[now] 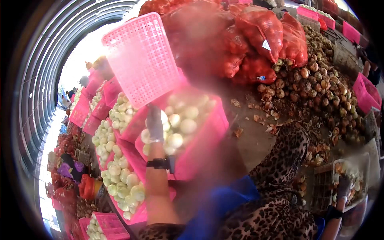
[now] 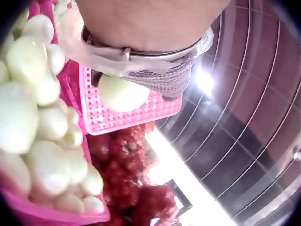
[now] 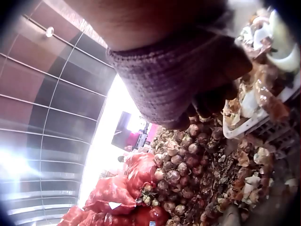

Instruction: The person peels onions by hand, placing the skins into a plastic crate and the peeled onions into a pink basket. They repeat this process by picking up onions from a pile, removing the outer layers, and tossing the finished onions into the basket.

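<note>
My gloved left hand (image 1: 155,122) is over a pink crate (image 1: 206,144) of peeled onions (image 1: 188,126). In the left wrist view it grips a peeled onion (image 2: 122,94), with thumb and fingers on opposite sides. My gloved right hand (image 1: 344,186) hangs low over a white crate (image 1: 366,160) of onion skins and scraps (image 1: 358,188). In the right wrist view its fingers (image 3: 225,70) are loosely bent beside the skins, with nothing seen in them; their undersides are in shadow.
An upturned pink crate (image 1: 140,60) stands behind the full one. More pink crates of peeled onions (image 1: 126,188) line the left. Red mesh sacks (image 1: 260,32) are piled at the back. Unpeeled onions (image 1: 320,80) heap on the right, with loose skins on the floor (image 1: 250,144).
</note>
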Tool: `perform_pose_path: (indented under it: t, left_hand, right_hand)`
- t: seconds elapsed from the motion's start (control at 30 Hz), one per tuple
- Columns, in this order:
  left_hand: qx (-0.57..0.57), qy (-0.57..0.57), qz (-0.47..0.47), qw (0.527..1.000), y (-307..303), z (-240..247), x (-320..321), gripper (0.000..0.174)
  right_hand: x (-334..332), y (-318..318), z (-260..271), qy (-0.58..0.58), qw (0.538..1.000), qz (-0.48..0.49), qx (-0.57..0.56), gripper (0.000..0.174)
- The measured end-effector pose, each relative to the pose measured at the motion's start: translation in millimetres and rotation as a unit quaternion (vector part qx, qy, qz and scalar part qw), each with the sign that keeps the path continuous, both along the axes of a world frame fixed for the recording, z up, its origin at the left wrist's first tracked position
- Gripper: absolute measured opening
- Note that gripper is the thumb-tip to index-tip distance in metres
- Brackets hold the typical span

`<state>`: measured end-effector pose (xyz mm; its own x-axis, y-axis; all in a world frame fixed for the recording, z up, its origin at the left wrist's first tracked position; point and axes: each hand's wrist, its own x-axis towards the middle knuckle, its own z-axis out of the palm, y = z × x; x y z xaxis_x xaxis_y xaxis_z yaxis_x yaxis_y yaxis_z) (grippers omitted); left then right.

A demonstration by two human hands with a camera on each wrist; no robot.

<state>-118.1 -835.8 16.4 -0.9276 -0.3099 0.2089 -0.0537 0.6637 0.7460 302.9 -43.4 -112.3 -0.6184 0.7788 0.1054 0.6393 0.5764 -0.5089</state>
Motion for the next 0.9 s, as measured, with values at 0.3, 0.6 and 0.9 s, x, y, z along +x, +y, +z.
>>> perform_pose_path:
  t: [0.3,0.6,0.9]
  left_hand:
    - [-0.089,0.176,-0.158,0.968,109,-24,-62,0.04]
    - [-0.173,-0.167,-0.527,0.815,529,-155,-67,0.043]
    - [-0.365,-0.323,-0.505,0.712,707,-334,-68,0.061]
  right_hand:
    - [-11,-38,63,-0.134,0.986,-0.091,0.026,0.018]
    - [1,-15,61,0.111,0.929,-0.237,-0.262,0.039]
    - [-2,17,49,-0.048,0.948,-0.236,-0.208,0.035]
